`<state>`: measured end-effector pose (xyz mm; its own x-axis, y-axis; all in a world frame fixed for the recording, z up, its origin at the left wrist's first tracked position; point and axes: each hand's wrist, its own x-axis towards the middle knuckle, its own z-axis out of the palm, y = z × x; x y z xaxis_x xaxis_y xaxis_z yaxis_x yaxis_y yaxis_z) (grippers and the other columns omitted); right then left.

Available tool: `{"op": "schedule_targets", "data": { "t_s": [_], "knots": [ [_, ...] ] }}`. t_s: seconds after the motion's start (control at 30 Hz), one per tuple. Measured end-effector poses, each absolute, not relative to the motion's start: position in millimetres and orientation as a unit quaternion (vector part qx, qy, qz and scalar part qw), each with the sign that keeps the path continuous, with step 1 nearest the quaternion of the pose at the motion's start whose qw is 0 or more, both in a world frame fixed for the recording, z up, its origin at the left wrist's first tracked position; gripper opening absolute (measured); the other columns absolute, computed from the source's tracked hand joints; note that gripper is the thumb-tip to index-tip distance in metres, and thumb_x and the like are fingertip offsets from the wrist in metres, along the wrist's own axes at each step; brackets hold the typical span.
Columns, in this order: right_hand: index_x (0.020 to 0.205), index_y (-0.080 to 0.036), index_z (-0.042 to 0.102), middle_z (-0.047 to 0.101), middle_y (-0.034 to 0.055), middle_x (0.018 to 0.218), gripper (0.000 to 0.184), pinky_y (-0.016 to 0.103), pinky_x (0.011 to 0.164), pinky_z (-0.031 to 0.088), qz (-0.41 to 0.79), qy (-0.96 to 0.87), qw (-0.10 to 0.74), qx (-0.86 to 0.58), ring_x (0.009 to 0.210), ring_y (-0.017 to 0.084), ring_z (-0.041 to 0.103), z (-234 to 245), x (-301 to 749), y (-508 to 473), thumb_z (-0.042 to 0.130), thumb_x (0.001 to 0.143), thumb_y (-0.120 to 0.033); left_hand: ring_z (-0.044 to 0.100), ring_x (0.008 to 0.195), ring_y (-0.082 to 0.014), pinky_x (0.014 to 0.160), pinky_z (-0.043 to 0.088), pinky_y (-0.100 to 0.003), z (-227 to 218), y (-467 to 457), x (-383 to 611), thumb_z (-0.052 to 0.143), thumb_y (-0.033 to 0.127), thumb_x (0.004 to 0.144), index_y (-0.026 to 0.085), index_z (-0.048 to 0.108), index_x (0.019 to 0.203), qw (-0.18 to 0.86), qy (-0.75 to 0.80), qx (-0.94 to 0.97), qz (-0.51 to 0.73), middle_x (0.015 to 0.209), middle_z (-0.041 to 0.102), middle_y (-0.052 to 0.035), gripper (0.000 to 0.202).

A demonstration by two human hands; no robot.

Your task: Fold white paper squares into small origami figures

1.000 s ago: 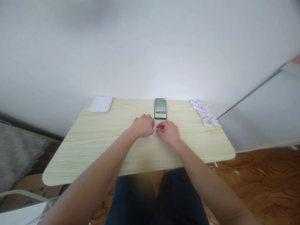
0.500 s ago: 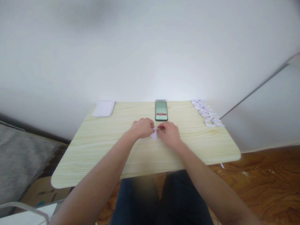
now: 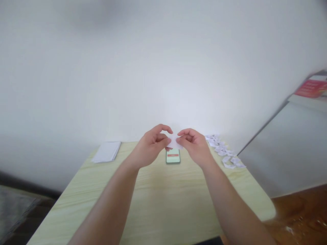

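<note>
A small piece of folded white paper (image 3: pixel 173 142) is held up between my two hands, above the table and partly in front of the phone. My left hand (image 3: pixel 156 143) pinches its left side, thumb in front and fingers curled. On the opposite side, my right hand (image 3: pixel 192 143) grips the paper between thumb and fingers. The exact folds are too small and blurred to make out. Behind and below the paper lies a phone (image 3: pixel 173 158) with a lit screen, its upper part hidden by the paper and fingers.
A stack of white paper sheets (image 3: pixel 106 151) lies at the table's back left. Several folded white paper pieces (image 3: pixel 222 149) form a row at the back right. The pale wooden table (image 3: pixel 168 200) meets a white wall (image 3: pixel 163 68). A red printed item (image 3: pixel 310 88) is at far right.
Both hands have lifted from the tabletop, raising the folded paper, which now shows a broader face. The camera view has tilted upward, so the table sits lower in the picture.
</note>
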<state>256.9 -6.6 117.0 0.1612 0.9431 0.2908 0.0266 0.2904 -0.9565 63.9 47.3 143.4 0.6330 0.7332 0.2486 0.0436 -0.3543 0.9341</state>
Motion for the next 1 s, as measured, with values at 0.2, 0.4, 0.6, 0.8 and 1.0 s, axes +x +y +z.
{"op": "schedule_targets", "data": {
  "t_s": [0.2, 0.4, 0.6, 0.8, 1.0],
  "knots": [
    [0.092, -0.022, 0.07, 0.068, -0.0023, 0.078, 0.011, 0.026, 0.067, 0.051, 0.366, -0.573, 0.622, -0.389, 0.072, 0.013, 0.063, 149, 254, 9, 0.076, 0.087, -0.029, 0.064, 0.078, -0.016, 0.075, 0.049, -0.031, 159, 56, 71, 0.065, 0.029, 0.097, 0.021, 0.058, 0.099, 0.503, 0.215, 0.708, 0.446, 0.078, 0.067, -0.0004, 0.011],
    [0.099, -0.023, 0.074, 0.065, -0.0019, 0.08, 0.015, 0.025, 0.067, 0.05, 0.335, -0.581, 0.623, -0.403, 0.075, 0.012, 0.06, 154, 259, 9, 0.08, 0.085, -0.025, 0.061, 0.087, -0.0166, 0.081, 0.048, -0.032, 151, 54, 75, 0.068, 0.025, 0.094, 0.021, 0.063, 0.099, 0.411, 0.237, 0.731, 0.49, 0.091, 0.066, -0.0029, 0.009],
    [0.09, -0.022, 0.072, 0.068, -0.001, 0.078, 0.011, 0.026, 0.064, 0.052, 0.334, -0.567, 0.627, -0.417, 0.07, 0.012, 0.062, 160, 265, -4, 0.081, 0.085, -0.025, 0.061, 0.093, -0.0172, 0.088, 0.048, -0.033, 154, 43, 72, 0.074, 0.012, 0.083, 0.024, 0.064, 0.103, 0.355, 0.212, 0.782, 0.466, 0.097, 0.067, -0.0021, 0.026],
    [0.094, -0.023, 0.075, 0.07, 0.0, 0.078, 0.011, 0.027, 0.064, 0.053, 0.359, -0.575, 0.602, -0.422, 0.07, 0.013, 0.064, 163, 267, -13, 0.08, 0.086, -0.028, 0.063, 0.09, -0.0184, 0.086, 0.049, -0.034, 155, 38, 68, 0.075, 0.015, 0.084, 0.023, 0.065, 0.103, 0.359, 0.217, 0.781, 0.463, 0.096, 0.069, -0.0038, 0.023],
    [0.105, -0.028, 0.074, 0.071, 0.0014, 0.09, 0.025, 0.031, 0.068, 0.054, 0.365, -0.607, 0.568, -0.42, 0.08, 0.017, 0.066, 167, 269, -22, 0.084, 0.081, -0.027, 0.064, 0.084, -0.0195, 0.08, 0.05, -0.034, 153, 38, 68, 0.076, 0.026, 0.086, 0.022, 0.069, 0.096, 0.375, 0.237, 0.749, 0.491, 0.089, 0.071, -0.005, 0.012]
  ]
}}
